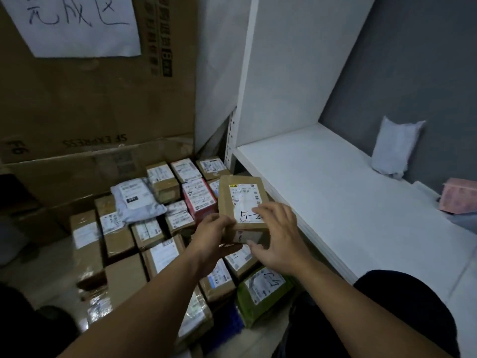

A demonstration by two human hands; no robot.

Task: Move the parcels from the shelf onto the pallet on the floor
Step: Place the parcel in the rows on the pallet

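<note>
You're holding a parcel (225, 202) at centre: matt brown cardboard, white paper label (245, 200). On the right, the shelf (335, 182) is smooth matt white board, and the bag (395, 148) on it looks like crinkled white plastic. Lower left, the boxes (87, 254) are cardboard under glossy clear tape. The sign (77, 21) upper left is paper.

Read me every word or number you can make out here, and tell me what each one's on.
"完成区": white paper sheet.
"SF EXPRESS", upside down: large cardboard box.
"5-", remainder covered: label of the brown parcel.
Printed shipping labels and the scrawl on the green parcel: too blurred to read.
</note>
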